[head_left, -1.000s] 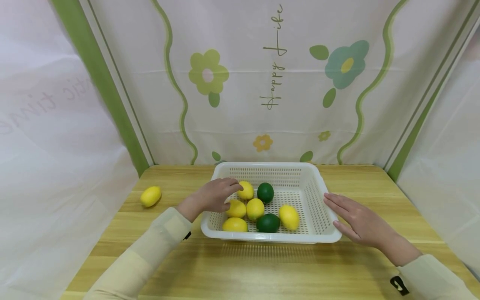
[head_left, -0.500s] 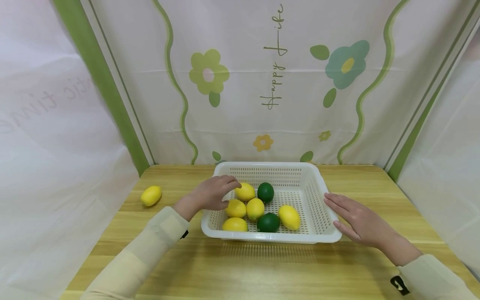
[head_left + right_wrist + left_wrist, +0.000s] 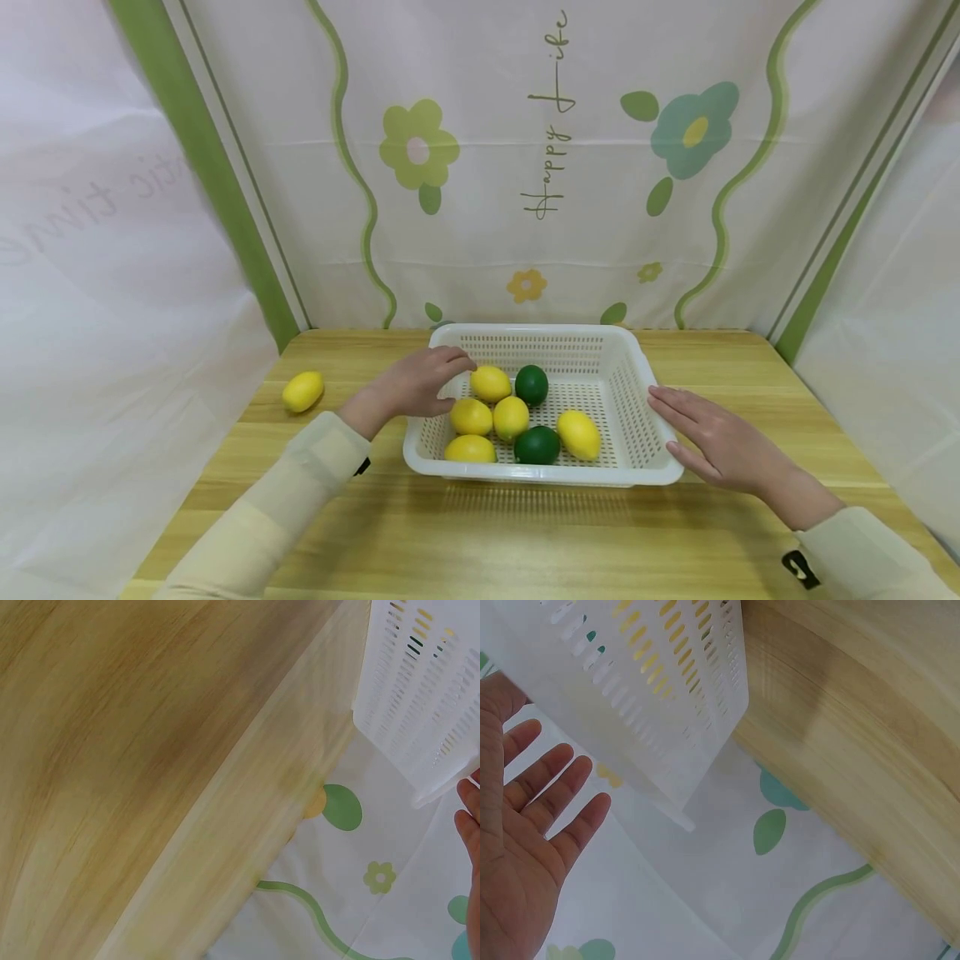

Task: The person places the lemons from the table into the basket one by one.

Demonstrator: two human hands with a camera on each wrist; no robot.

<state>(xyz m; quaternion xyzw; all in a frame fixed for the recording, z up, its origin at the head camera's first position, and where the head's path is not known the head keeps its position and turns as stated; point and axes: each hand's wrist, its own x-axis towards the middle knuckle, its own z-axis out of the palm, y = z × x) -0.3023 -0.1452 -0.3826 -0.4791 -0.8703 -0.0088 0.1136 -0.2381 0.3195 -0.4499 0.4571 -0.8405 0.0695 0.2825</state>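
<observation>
A white plastic basket (image 3: 543,474) with slotted walls stands on the wooden table. Inside lie several yellow lemons, among them one at the back left (image 3: 491,384) and one at the right (image 3: 578,434), plus two dark green lime-like fruits, one at the back (image 3: 532,385) and one in front (image 3: 537,446). My left hand (image 3: 417,383) hovers over the basket's left rim, fingers loosely bent and spread, holding nothing. In the left wrist view its palm and fingers (image 3: 577,832) show beside the basket wall. With straight fingers, my right hand (image 3: 723,442) touches the basket's right rim.
Another lemon (image 3: 303,392) lies alone on the table (image 3: 525,550), left of the basket. A white curtain (image 3: 480,167) printed with flowers hangs behind the table's far edge, and pale cloth panels hang on both sides.
My left hand has drawn back a little to the left, away from the lemons. The back-left lemon has turned to lie more sideways. My right hand stays at the rim.
</observation>
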